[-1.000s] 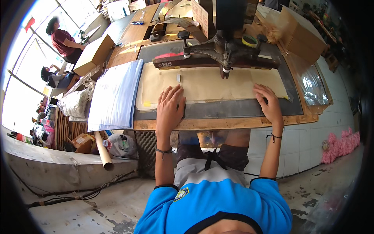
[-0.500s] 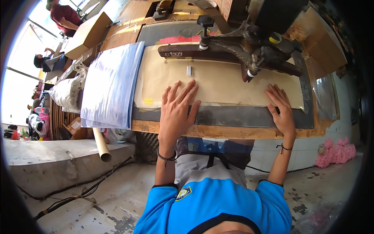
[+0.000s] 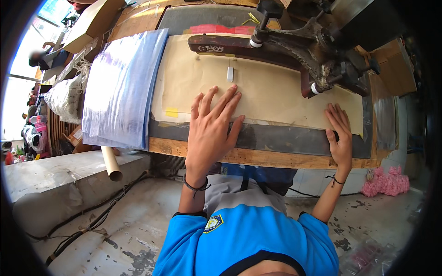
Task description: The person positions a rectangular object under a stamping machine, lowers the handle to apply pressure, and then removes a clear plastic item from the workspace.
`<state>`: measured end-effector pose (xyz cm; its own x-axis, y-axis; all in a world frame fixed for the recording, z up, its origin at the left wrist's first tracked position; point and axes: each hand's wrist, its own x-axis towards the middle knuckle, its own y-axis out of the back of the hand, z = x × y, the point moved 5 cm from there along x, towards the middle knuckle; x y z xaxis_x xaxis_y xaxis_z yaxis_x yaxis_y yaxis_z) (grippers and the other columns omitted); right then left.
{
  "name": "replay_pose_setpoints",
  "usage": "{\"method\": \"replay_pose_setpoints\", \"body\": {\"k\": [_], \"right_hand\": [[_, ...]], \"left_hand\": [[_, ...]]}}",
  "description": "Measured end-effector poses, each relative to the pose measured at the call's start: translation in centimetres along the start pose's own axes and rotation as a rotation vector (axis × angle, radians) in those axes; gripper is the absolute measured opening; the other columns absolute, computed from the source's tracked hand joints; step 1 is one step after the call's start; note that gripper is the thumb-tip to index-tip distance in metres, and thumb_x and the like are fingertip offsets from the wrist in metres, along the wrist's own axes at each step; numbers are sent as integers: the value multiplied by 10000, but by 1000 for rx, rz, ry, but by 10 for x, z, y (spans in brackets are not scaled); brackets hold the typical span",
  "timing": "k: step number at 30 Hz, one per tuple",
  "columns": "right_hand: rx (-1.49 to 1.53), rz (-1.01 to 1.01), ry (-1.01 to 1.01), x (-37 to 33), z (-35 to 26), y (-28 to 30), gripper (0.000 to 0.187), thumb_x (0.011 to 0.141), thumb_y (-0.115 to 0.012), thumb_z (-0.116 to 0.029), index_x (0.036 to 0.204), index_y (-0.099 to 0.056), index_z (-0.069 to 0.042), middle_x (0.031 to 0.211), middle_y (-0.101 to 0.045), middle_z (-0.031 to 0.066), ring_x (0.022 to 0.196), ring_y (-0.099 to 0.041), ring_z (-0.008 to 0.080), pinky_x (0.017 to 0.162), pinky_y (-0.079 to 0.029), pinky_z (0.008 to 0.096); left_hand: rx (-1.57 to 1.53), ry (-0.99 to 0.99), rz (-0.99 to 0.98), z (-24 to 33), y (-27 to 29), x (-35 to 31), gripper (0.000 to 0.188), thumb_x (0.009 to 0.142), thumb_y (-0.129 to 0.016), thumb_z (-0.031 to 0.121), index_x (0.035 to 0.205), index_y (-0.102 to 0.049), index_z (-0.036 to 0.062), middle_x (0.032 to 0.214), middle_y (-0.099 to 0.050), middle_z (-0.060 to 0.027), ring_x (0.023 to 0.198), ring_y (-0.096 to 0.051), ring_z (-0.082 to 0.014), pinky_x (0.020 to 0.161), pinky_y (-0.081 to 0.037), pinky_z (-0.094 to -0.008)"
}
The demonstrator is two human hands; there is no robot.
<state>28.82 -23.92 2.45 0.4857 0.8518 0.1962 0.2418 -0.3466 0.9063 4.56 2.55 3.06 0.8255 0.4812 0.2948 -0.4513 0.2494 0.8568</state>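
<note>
My left hand (image 3: 211,125) lies with fingers spread on a tan sheet (image 3: 271,94), holding nothing. Its fingertips are just short of a small white rectangular piece (image 3: 230,74) on the sheet. On the sheet's right part rests my right hand (image 3: 340,134), its fingers stretched out and thumb apart, also with nothing in it. Beneath the sheet is a dark grey board (image 3: 271,139) on the wooden table. A dark metal clamp bar (image 3: 244,51) with black knobs crosses above the sheet's far side. Yellow tape (image 3: 171,112) marks the sheet's near left corner.
A stack of clear bluish plastic sheets (image 3: 120,89) lies left of the tan sheet. A cardboard tube (image 3: 111,164) sticks out below it. Cardboard boxes (image 3: 94,25) stand at the far left, with another person behind. A pink bundle (image 3: 386,181) is on the floor at right.
My view has shifted, so the table and clamp sit differently in the picture. Both hands stay flat on the tan sheet in nearly the same places.
</note>
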Motion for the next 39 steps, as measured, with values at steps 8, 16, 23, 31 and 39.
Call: {"method": "replay_pose_setpoints", "body": {"k": [8,16,23,31,39], "right_hand": [[-35,-11,3,2,1,2,570,1063,-540,-489,1452,-635,-83,1546,-581,110,1513,-423,369,1275,-257,539],[-31,-13,-13,2,2,2,559,1065,-535,-491,1444,-644,-94,1543,-585,99,1509,-424,371,1270,-264,536],[-40,-18,-24,2,1,2,551,1067,-531,-494,1423,-663,-94,1530,-598,98,1504,-432,367,1263,-272,535],[-13,11,-24,1,2,2,527,1069,-546,-477,1388,-685,-81,1509,-617,101,1496,-448,361,1258,-289,528],[70,54,-73,-4,12,3,437,1070,-596,-377,1332,-711,-46,1470,-649,112,1472,-487,354,1245,-330,493]], "left_hand": [[-1,9,-9,-1,2,2,483,951,-701,251,1415,-646,125,1545,-584,6,1446,-467,-339,1246,-277,-524],[1,14,-22,0,2,3,505,930,-722,252,1414,-651,126,1547,-584,-2,1441,-472,-349,1239,-289,-525],[6,26,-25,1,1,4,515,915,-736,243,1408,-657,120,1537,-593,-7,1433,-483,-350,1238,-293,-520],[-32,44,-6,-5,4,-3,450,914,-734,203,1355,-699,126,1498,-626,-17,1433,-498,-348,1236,-318,-531],[-57,88,12,-10,9,-28,408,904,-737,177,1311,-734,144,1479,-631,-53,1421,-509,-338,1224,-335,-538]]}}
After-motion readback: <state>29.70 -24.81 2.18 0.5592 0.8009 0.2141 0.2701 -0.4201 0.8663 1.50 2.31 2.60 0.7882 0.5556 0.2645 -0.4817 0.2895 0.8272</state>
